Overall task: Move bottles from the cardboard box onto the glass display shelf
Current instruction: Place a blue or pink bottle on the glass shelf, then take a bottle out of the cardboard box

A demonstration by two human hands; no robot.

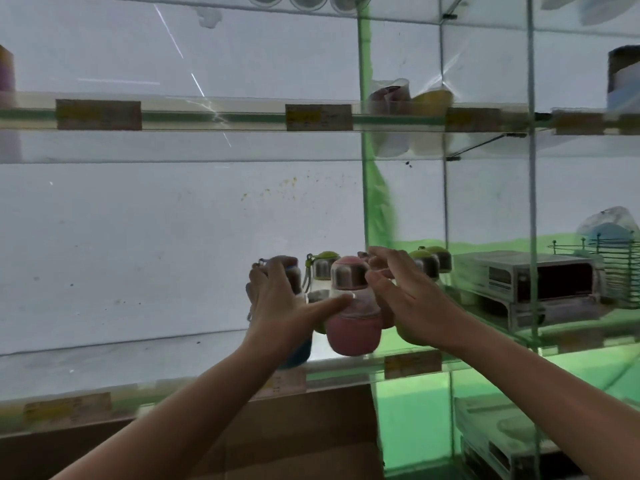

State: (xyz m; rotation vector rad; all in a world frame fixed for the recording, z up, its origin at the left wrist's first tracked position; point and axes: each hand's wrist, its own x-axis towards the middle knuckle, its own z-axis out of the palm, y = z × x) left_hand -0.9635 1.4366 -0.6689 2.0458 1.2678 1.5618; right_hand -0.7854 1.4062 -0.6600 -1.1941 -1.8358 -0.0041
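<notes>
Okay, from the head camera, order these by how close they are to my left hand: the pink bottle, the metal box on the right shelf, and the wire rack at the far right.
From the left hand:
1. Pink bottle, right beside the hand, its thumb touching it.
2. Metal box, across the glass divider on the right-hand shelf.
3. Wire rack, at the far right edge, beyond the box.
</notes>
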